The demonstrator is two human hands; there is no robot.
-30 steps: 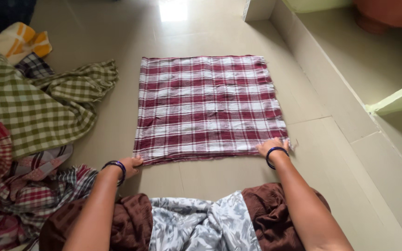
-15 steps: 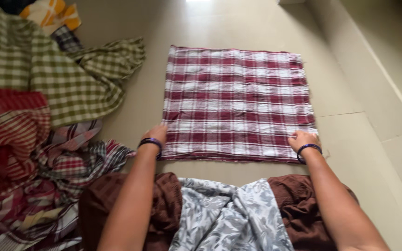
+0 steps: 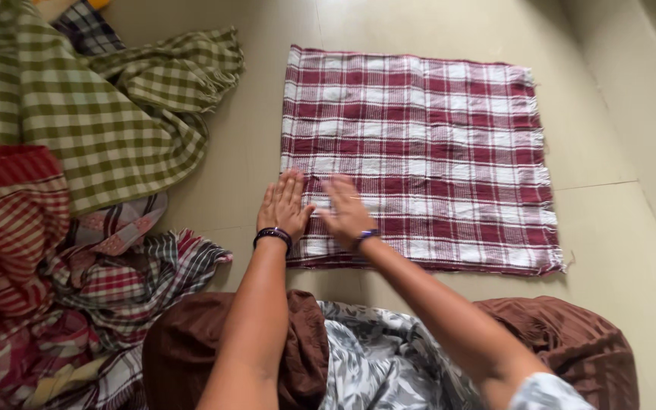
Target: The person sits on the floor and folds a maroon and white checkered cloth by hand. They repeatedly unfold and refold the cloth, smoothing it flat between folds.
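Fingers flat and spread, holding nothing, left hand (image 3: 284, 206) and right hand (image 3: 345, 212) press side by side on the near-left corner of the maroon checked cloth (image 3: 434, 144), which stretches away rightward across the floor (image 3: 616, 228), its long axis left-to-right.

Green-and-white checked cloth (image 3: 93, 114) spread at left over a red striped cloth (image 3: 9, 220), a heap of mixed plaid fabrics (image 3: 108, 296) below them, all lying on a pale tiled floor (image 3: 609, 228).
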